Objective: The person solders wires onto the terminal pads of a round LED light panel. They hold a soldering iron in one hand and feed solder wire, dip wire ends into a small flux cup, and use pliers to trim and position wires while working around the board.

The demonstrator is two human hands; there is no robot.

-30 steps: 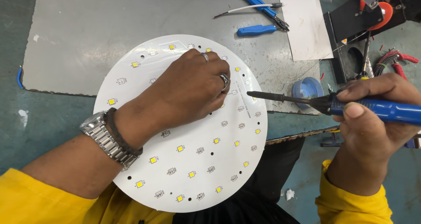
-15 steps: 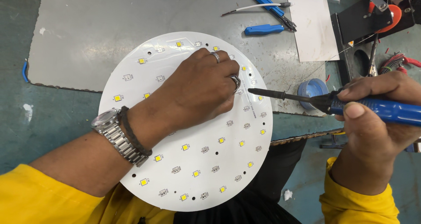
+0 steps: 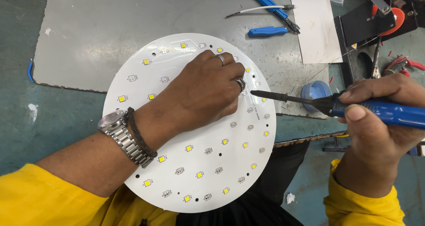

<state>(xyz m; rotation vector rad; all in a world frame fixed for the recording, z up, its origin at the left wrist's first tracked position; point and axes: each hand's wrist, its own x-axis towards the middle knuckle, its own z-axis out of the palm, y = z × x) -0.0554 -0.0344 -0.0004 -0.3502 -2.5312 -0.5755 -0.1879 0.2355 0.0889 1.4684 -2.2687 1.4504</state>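
— What are your hands doing?

— My left hand (image 3: 206, 93) lies palm-down on the round white LED board (image 3: 195, 164), fingers curled loosely and pressing near its upper right edge. My right hand (image 3: 380, 120) is closed round the blue handle of a soldering iron (image 3: 310, 101), thumb on top; its dark tip sits at the board's right edge, just beside my left fingers.

— Anything unclear?

— My left hand covers the board beneath it, so I cannot tell whether the tip touches. The handle's end is cut off.
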